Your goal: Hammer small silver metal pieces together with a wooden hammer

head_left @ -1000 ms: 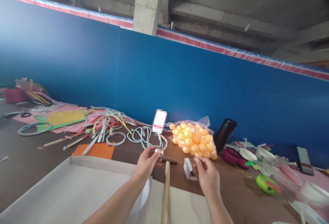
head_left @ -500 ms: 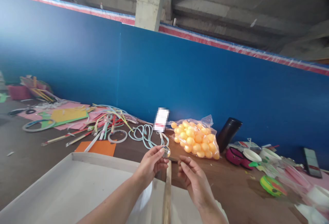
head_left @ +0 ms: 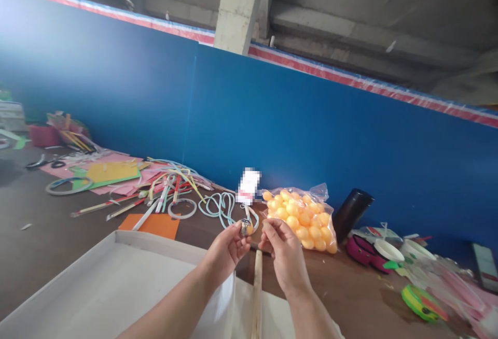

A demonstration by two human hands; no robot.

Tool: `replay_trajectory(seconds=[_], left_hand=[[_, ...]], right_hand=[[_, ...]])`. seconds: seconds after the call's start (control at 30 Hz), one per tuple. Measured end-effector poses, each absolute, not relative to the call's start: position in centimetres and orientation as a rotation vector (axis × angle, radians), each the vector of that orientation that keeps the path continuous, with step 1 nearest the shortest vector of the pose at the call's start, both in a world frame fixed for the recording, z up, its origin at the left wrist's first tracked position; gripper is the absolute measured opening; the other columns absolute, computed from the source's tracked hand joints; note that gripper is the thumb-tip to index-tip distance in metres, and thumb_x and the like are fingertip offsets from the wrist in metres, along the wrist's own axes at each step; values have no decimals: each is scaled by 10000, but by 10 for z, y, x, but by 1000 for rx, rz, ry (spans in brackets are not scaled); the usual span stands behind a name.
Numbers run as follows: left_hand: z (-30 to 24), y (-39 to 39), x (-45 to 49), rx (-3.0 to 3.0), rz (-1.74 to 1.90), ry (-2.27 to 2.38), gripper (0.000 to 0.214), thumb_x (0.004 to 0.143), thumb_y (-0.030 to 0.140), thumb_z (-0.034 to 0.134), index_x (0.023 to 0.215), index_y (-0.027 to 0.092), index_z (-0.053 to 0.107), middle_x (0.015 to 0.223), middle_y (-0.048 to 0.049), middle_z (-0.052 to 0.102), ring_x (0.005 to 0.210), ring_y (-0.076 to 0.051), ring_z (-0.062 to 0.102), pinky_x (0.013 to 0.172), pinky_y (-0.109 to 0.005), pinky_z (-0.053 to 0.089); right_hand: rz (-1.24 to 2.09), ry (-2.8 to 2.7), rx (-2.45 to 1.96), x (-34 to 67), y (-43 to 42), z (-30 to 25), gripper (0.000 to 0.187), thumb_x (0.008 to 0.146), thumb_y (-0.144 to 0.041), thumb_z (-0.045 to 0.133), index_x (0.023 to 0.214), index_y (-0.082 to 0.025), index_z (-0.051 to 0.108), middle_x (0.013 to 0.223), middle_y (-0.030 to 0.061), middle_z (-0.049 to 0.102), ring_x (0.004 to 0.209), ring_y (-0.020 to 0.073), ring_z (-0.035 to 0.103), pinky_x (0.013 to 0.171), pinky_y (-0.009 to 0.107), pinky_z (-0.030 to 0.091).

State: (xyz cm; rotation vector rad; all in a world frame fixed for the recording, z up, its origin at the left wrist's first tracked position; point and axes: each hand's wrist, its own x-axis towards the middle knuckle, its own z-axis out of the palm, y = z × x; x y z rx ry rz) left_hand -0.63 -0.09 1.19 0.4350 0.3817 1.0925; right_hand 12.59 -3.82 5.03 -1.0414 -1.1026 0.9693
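Note:
My left hand [head_left: 224,252] is raised above the table and pinches a small shiny silver piece [head_left: 245,227] between thumb and fingertips. My right hand [head_left: 282,253] is close beside it, fingers curled together in a pinch near that piece; whether anything is in them I cannot make out. Below both hands a wooden stick [head_left: 257,297] lies across a white tray [head_left: 81,287]. Just behind the hands lies a clear bag of orange balls [head_left: 301,217].
A brown table runs along a blue wall. At the left lie coloured straws [head_left: 167,186], rings, light-blue cord loops [head_left: 220,207], orange paper [head_left: 153,225] and pink and yellow sheets. At the right are a black cylinder [head_left: 352,214], small bowls and a green-yellow disc [head_left: 422,302].
My right hand has come left from beside a small white card toward my left hand, until the fingertips almost meet. My view has shifted slightly left and up.

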Motion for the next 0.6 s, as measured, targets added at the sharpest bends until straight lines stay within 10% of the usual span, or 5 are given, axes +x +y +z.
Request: replay_trajectory(seconds=[0.6], left_hand=[[7,-7,-5,626,1026,372,164,792,267,592,902,146,598,807,-60,662,688,-116,640,613,-198,519]], right_hand=[[1159,-962,-859,128,-53,32,212,773,-269,664,972,-211,625,841,0,632,700,111,586,673,244,490]])
